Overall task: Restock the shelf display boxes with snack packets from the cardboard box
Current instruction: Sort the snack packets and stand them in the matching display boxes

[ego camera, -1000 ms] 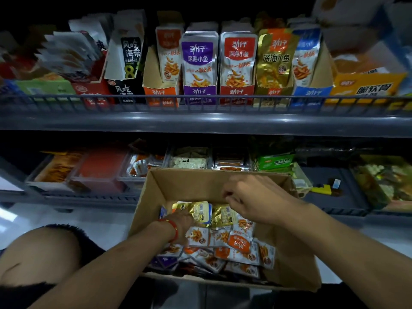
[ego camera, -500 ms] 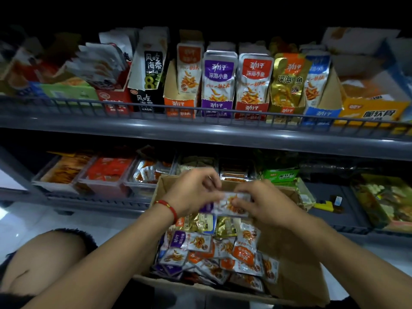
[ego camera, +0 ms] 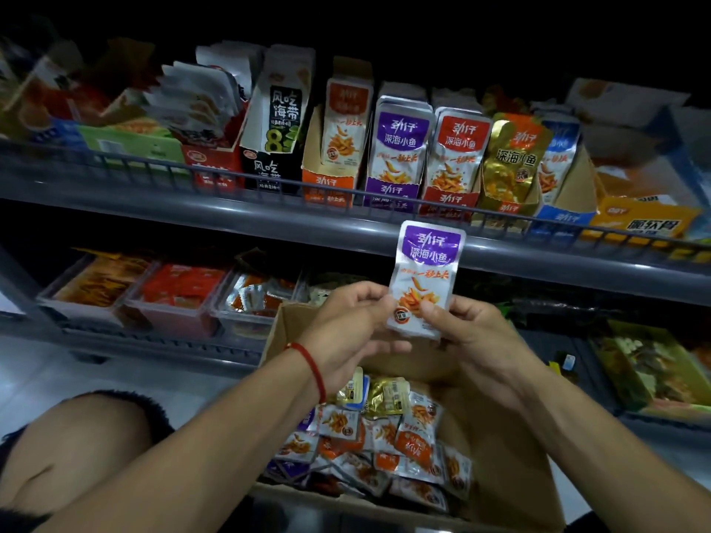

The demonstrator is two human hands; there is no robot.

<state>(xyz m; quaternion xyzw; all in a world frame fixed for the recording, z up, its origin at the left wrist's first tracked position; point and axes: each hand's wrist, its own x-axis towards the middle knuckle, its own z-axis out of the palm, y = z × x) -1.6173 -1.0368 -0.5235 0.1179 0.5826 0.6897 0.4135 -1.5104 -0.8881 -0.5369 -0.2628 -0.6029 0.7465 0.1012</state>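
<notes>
A purple-topped snack packet [ego camera: 425,271] stands upright in front of the upper shelf's rail. My left hand [ego camera: 346,325] pinches its lower left edge and my right hand [ego camera: 473,332] pinches its lower right edge. Below my hands the open cardboard box [ego camera: 511,475] holds several loose packets [ego camera: 384,436] in orange, purple, gold and blue. On the upper shelf stand the display boxes: orange [ego camera: 329,186], purple [ego camera: 392,192], red [ego camera: 450,200], gold [ego camera: 508,207] and blue [ego camera: 561,219], each with upright packets.
A grey wire rail [ego camera: 231,175] fronts the upper shelf. Left of the display boxes stands a black seaweed box [ego camera: 269,167]; a yellow box [ego camera: 650,221] is at the right. The lower shelf holds clear trays [ego camera: 181,298] of snacks. My bare knee [ego camera: 77,455] is at the lower left.
Both hands rose out of the cardboard box with a purple packet, turned it upright and lifted it toward the upper shelf. The view tilted upward.
</notes>
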